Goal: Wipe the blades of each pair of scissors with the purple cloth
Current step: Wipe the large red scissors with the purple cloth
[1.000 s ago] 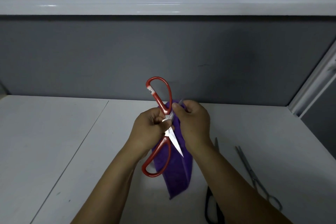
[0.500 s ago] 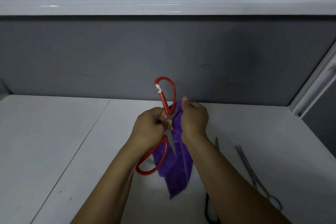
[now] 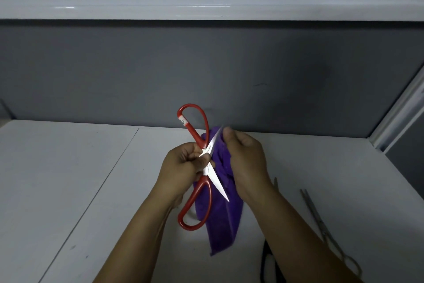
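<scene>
Red-handled scissors (image 3: 216, 183) are held above the white table (image 3: 68, 179), opened wide into an X. The left hand (image 3: 183, 165) pinches them at the pivot. The right hand (image 3: 247, 163) lies just right of the far blade (image 3: 214, 142), which slants up and away, and appears to pinch the purple cloth (image 3: 220, 225) about its tip; the contact is hidden. The blades are smooth bright steel, tapering; the cloth is soft and hangs limp. Slim steel scissors (image 3: 321, 220) and a black-handled pair (image 3: 267, 259) lie to the right.

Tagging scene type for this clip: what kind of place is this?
Probably a cubicle desk or plain workbench: white table, grey partition wall with a white rail along it, spare scissors lying on the table.
</scene>
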